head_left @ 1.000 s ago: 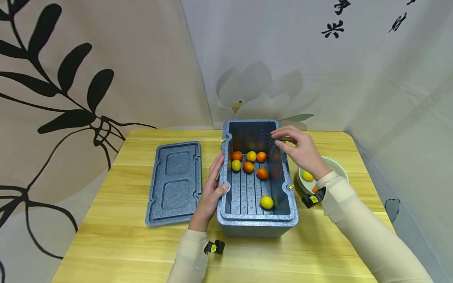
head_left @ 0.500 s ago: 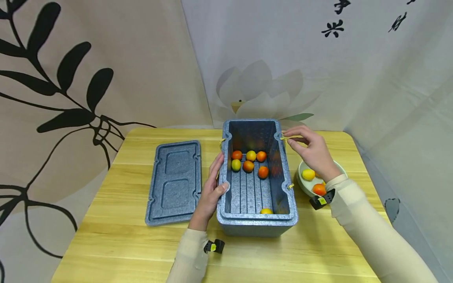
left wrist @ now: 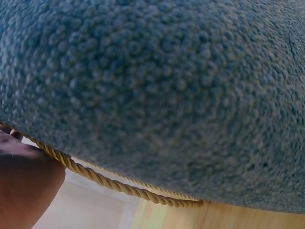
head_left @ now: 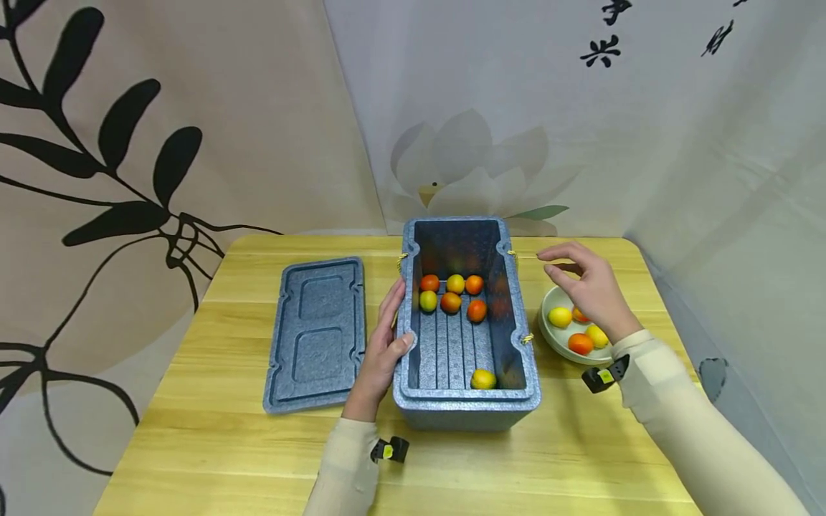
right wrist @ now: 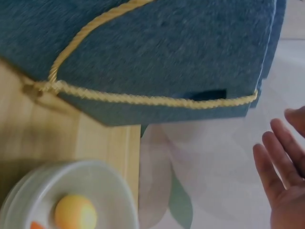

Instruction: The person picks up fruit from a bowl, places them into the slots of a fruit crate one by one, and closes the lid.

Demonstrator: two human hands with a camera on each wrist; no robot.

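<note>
A deep blue-grey foam box (head_left: 467, 405) stands without its lid on the table. Several orange fruits (head_left: 450, 302) and yellow fruits (head_left: 428, 301) lie toward its far end, with one yellow fruit (head_left: 483, 379) by the near wall. My left hand (head_left: 386, 351) rests along the box's left side, thumb over the rim; in the left wrist view the foam wall (left wrist: 152, 95) fills most of the frame. My right hand (head_left: 590, 287) hovers over a pale bowl (head_left: 548, 335), fingers loosely bent and holding nothing. Orange and yellow fruits (head_left: 580, 344) lie in that bowl.
The box's blue-grey lid (head_left: 316, 333) lies flat on the wooden table (head_left: 213, 430) to the left. Yellow rope (right wrist: 157, 100) runs along the box's outer side. A printed cloth (head_left: 290, 129) hangs behind the table.
My right hand has moved right, from over the box's edge to above the bowl. The yellow fruit near the front wall rolled toward that wall and shifted slightly. My left hand stays put.
</note>
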